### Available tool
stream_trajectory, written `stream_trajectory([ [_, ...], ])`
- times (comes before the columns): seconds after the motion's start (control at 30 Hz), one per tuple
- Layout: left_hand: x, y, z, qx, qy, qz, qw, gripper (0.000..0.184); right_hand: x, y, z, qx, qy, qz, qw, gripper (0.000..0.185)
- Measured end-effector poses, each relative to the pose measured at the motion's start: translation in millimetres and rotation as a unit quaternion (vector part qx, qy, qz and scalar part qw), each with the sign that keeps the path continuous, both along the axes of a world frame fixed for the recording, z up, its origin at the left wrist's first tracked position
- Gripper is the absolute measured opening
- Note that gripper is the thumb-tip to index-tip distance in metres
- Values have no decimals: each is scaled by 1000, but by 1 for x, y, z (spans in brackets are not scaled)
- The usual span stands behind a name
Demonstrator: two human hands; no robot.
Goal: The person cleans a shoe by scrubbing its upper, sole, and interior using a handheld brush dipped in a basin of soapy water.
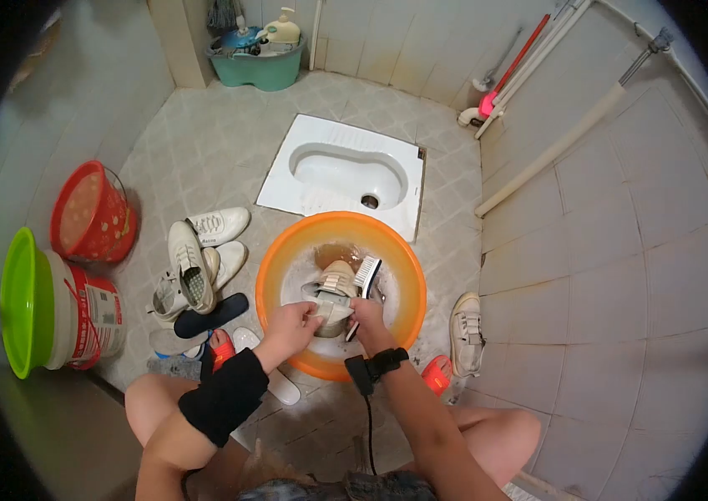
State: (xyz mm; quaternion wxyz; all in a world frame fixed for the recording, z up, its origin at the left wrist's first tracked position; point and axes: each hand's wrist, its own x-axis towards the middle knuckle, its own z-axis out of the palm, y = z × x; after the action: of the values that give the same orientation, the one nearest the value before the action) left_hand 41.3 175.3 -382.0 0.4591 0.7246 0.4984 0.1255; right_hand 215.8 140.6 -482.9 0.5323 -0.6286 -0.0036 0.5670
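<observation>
An orange basin (pixel 411 250) with cloudy, sudsy water stands on the floor between my knees. Over it is a beige shoe (pixel 337 277) with straps across its top, its toe pointing away from me. My left hand (pixel 290 329) pinches the shoe's near end from the left. In my right hand (pixel 368 319) is a scrub brush (pixel 368 275), held upright along the shoe's right side with white bristles facing left. The right fingertips also touch the shoe's near end. The shoe's underside and part of the brush handle are hidden.
White shoes (pixel 189 259), insoles (pixel 212 316) and slippers lie to the left. A single shoe (pixel 467 334) rests by the right wall. Beyond the basin is a squat toilet (pixel 287 179). A red bucket (pixel 95 213) and green basin (pixel 24 301) stand far left.
</observation>
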Motion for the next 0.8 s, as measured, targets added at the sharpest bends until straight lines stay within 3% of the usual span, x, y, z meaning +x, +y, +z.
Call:
stream_trajectory([
  [0.07,6,2,-25,-20,-31,39,999,32,-12,3,35,-14,6,-4,1000,6],
  [0.13,11,8,-17,-40,-64,78,994,33,-23,-3,59,15,-26,-6,1000,5],
  [0.2,15,20,3,-160,42,57,985,38,-32,-11,76,46,-72,2,996,7],
  [0.23,18,18,6,-157,40,57,985,38,-38,-15,95,50,-74,2,996,7],
  [0.3,24,15,11,-347,-52,170,921,46,-50,-23,128,88,-140,38,986,13],
  [0.37,24,17,10,-390,-34,149,908,48,-55,-30,120,65,-196,60,977,18],
  [0.4,27,12,9,-425,-220,219,850,45,-58,-34,125,81,-223,67,969,19],
  [0.43,28,8,8,-443,-395,278,755,42,-60,-38,128,98,-249,73,961,19],
  [0.47,27,4,7,-423,-451,281,734,33,-59,-42,118,119,-281,76,949,20],
  [0.6,37,16,13,-459,-517,242,681,30,-57,-57,151,15,-271,138,953,21],
  [0.67,41,20,19,-541,-581,247,555,31,-49,-70,139,109,-488,218,838,19],
  [0.7,41,20,23,-541,-582,245,556,31,-44,-70,152,110,-490,217,837,19],
  [0.77,44,21,35,-518,-609,165,577,32,-32,-70,190,82,-355,189,912,23],
  [0.8,43,24,36,-515,-608,148,586,35,-27,-68,195,107,-470,189,855,31],
])
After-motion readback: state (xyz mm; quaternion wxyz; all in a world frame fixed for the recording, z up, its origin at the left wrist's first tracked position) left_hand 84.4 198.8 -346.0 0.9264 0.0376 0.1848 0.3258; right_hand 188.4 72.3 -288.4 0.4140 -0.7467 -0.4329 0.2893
